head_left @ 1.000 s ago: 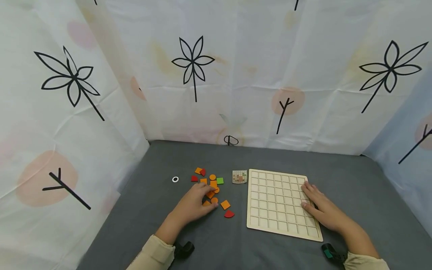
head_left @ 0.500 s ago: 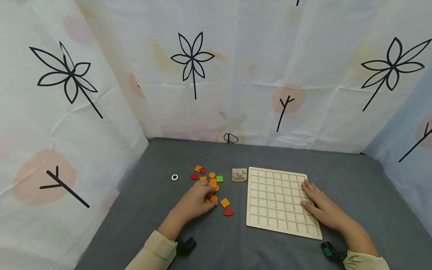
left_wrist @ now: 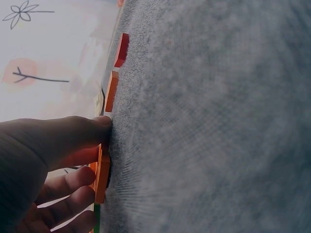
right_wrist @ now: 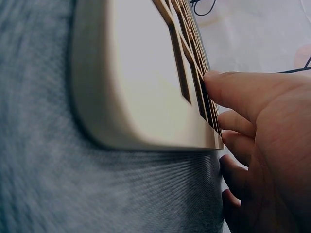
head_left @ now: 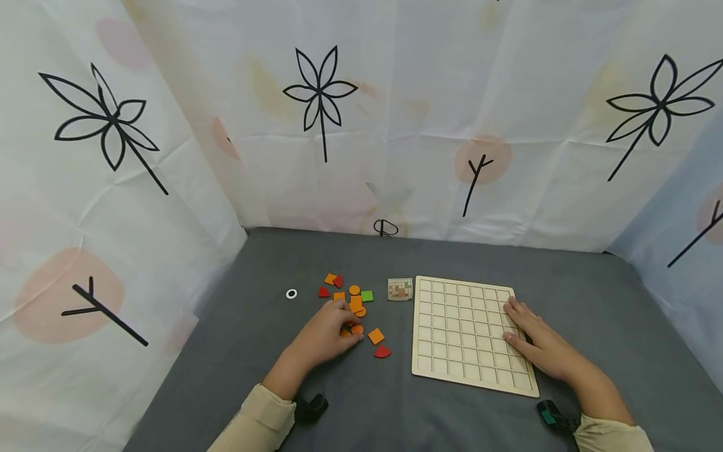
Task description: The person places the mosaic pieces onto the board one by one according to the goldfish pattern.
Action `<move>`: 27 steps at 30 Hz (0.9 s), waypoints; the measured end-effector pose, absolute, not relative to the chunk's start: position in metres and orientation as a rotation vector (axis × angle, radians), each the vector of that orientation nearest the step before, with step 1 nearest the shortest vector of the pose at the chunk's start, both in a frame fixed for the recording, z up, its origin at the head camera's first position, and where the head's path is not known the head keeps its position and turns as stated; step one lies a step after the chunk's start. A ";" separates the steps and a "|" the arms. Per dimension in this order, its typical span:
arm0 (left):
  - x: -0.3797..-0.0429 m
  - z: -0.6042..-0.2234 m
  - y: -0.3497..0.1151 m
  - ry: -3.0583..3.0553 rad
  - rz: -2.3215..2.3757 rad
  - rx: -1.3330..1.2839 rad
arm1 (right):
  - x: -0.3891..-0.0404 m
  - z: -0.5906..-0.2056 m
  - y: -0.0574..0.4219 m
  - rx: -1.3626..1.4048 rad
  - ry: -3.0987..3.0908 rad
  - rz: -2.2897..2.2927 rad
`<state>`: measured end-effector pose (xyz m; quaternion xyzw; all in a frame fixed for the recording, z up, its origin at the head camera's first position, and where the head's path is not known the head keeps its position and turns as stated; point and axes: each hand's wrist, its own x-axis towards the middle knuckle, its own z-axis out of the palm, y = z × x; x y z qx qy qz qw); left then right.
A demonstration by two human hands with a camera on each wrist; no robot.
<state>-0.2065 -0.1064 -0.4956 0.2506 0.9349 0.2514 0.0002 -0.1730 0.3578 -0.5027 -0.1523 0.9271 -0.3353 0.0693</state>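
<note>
My left hand point(head_left: 324, 333) reaches into a loose group of small flat pieces on the grey cloth, thumb and fingers apart. In the left wrist view its fingertips are right at an orange piece point(left_wrist: 101, 177), the thumb lower beside it. An orange round piece point(head_left: 357, 329) lies between thumb and fingers in the head view. The palm hides part of the group. On the right, my right hand point(head_left: 545, 345) rests with straight fingers across the right edge of a pale wooden grid board point(head_left: 469, 336). The right wrist view shows its fingertips at the board's edge point(right_wrist: 160, 131).
Around the left hand lie an orange square point(head_left: 376, 336), red quarter-round pieces point(head_left: 382, 352) and a green square point(head_left: 367, 295). A small patterned card point(head_left: 400, 289) lies by the board's upper left corner. Farther left is a white ring point(head_left: 291, 294). Printed cloth walls point(head_left: 361, 138) enclose the table.
The left hand's fingers have shifted slightly among the orange pieces, uncovering a bit more of the round one. The right hand stays on the board. The head view has tilted a little downward.
</note>
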 end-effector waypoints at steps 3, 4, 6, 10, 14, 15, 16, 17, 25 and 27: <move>-0.206 -0.496 -0.106 2.936 0.797 0.785 | -0.172 -0.503 0.358 -0.460 2.793 -1.009; -0.206 -0.496 -0.106 2.936 0.800 0.787 | -0.172 -0.503 0.359 -0.459 2.791 -1.013; -0.206 -0.496 -0.106 2.936 0.807 0.801 | -0.172 -0.503 0.359 -0.459 2.790 -1.016; -0.207 -0.498 -0.108 2.928 0.825 0.821 | -0.171 -0.503 0.359 -0.451 2.786 -1.017; -0.208 -0.498 -0.110 2.923 0.869 0.814 | -0.172 -0.501 0.358 -0.448 2.782 -1.012; -0.208 -0.497 -0.111 2.920 0.888 0.814 | -0.173 -0.501 0.358 -0.448 2.781 -1.010; -0.209 -0.496 -0.111 2.918 0.908 0.819 | -0.173 -0.501 0.357 -0.448 2.781 -1.009; -0.209 -0.496 -0.111 2.915 0.922 0.819 | -0.174 -0.500 0.357 -0.450 2.781 -1.006; -0.213 -0.494 -0.108 2.894 0.987 0.839 | -0.174 -0.499 0.358 -0.451 2.782 -0.994; -0.213 -0.492 -0.106 2.896 0.992 0.833 | -0.174 -0.499 0.358 -0.448 2.783 -0.993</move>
